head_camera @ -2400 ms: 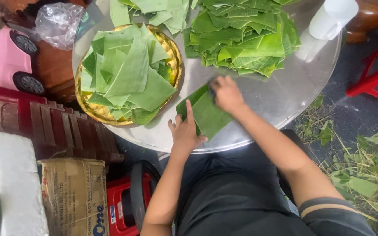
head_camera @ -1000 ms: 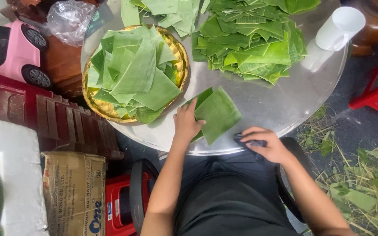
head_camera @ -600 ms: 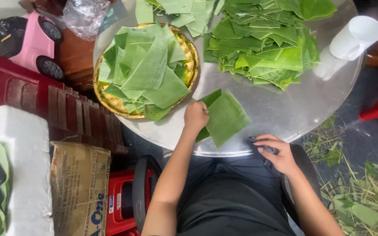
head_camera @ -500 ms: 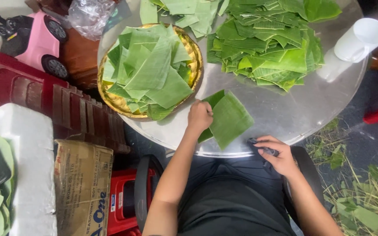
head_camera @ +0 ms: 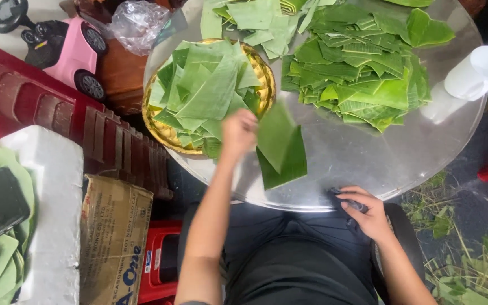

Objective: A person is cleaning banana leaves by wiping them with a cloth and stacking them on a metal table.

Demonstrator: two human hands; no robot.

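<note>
My left hand [head_camera: 238, 131] pinches the edge of a cut green banana leaf piece [head_camera: 275, 138] and holds it just off the round metal table [head_camera: 368, 161], beside a gold tray [head_camera: 164, 133]. Several flat leaf pieces [head_camera: 210, 90] are stacked in that tray. A darker leaf piece [head_camera: 290, 168] lies on the table under the raised one. My right hand [head_camera: 368, 213] rests at the near table edge, fingers curled over a dark cloth [head_camera: 339, 194]. A big pile of leaf pieces [head_camera: 362, 73] covers the far side of the table.
A white plastic jug [head_camera: 475, 70] lies at the table's right rim. To the left are a pink toy car [head_camera: 69, 53], a clear plastic bag [head_camera: 136, 22], a white foam box [head_camera: 52, 203], a cardboard box [head_camera: 114, 243] and a red crate [head_camera: 156, 262]. Leaf scraps litter the floor [head_camera: 464, 248] at right.
My right hand left the leaf and settled at the table's near edge with the cloth. My left hand has lifted the top leaf piece and shifted it toward the gold tray.
</note>
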